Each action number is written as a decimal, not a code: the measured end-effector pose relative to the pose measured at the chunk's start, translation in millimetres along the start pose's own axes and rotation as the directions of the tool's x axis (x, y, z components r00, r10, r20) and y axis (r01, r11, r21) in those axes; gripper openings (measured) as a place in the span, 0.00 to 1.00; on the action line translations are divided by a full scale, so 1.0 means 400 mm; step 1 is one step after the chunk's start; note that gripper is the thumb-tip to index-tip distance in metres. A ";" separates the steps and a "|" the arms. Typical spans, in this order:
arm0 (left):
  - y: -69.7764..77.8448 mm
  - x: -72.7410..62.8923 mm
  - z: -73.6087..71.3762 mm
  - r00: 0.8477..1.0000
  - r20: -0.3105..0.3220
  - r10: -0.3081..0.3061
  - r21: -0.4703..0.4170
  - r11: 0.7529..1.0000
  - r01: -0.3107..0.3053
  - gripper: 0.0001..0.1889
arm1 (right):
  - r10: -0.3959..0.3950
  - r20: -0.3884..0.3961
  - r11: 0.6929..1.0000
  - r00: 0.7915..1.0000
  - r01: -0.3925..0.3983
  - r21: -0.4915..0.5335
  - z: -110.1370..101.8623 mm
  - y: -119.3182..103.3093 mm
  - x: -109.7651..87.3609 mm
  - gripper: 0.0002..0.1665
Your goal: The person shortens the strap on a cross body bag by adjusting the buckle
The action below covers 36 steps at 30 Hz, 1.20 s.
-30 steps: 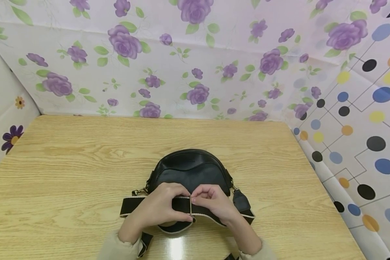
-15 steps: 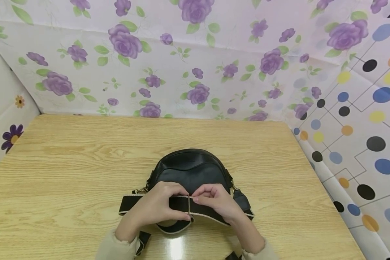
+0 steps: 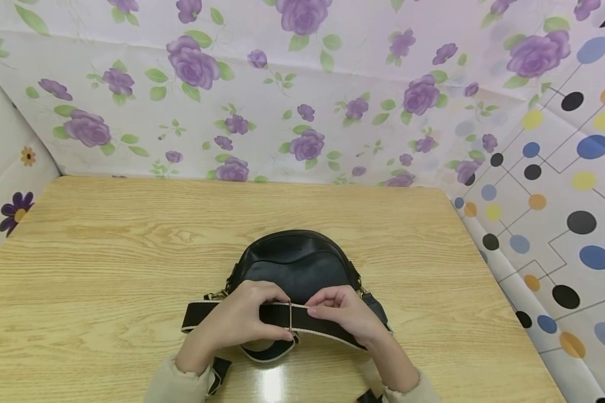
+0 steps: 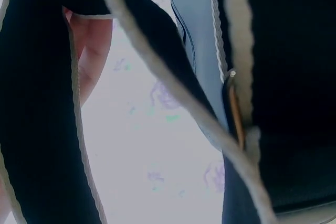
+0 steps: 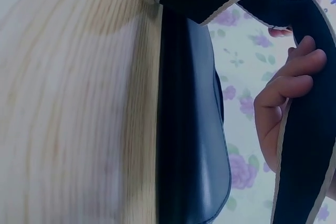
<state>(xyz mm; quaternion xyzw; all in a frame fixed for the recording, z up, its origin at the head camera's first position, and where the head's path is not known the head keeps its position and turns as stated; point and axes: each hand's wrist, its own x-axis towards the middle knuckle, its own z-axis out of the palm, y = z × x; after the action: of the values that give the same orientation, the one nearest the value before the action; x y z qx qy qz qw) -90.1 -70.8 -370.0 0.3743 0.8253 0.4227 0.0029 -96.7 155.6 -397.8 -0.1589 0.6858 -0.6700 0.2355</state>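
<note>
A black half-moon bag lies on the table, its black strap with pale edging stretched in front of it. My left hand holds a thin metal slider buckle on the strap, thumb at the lower edge and fingertips at the upper. Right of the buckle, my right hand pinches the strap's upper edge. In the right wrist view its curled fingers lie behind the strap. A loop of strap hangs below the buckle. Close strap fills much of the left wrist view.
The wood-grain table spreads around the bag. Gold clips join strap and bag at its sides. A purple-flowered cloth stands behind, a dotted one at the right. Dark strap pieces lie near both sleeves.
My right hand has shifted right along the strap, away from the buckle. My left hand and the buckle have moved slightly left, so more strap shows between the hands.
</note>
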 end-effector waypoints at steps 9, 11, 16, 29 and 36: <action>0.003 0.004 0.006 1.000 0.008 -0.005 0.008 1.000 0.005 0.18 | -0.069 0.020 0.997 0.997 0.068 0.039 0.013 0.003 0.012 0.14; 0.004 0.005 0.007 1.000 0.006 -0.004 0.007 1.000 0.004 0.19 | -0.077 0.022 0.996 0.997 0.076 0.045 0.017 0.002 0.014 0.14; 0.004 0.011 0.014 1.000 -0.001 0.022 0.006 1.000 -0.022 0.20 | -0.096 0.029 0.994 0.995 0.094 0.055 0.027 0.000 0.020 0.14; 0.006 0.012 0.019 0.999 -0.013 0.033 -0.013 0.999 -0.034 0.20 | -0.069 0.011 0.997 0.998 0.069 0.022 0.033 -0.002 0.023 0.14; 0.006 0.010 0.010 1.000 0.004 0.017 -0.006 1.000 -0.017 0.19 | -0.020 0.006 0.999 1.000 0.020 0.027 0.017 -0.005 0.016 0.14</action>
<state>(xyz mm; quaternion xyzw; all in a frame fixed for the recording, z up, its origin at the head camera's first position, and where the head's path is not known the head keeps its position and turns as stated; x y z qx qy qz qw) -90.1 -64.9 -369.5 0.3819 0.8209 0.4246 0.0021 -98.5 146.3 -396.2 -0.1647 0.6744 -0.6809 0.2332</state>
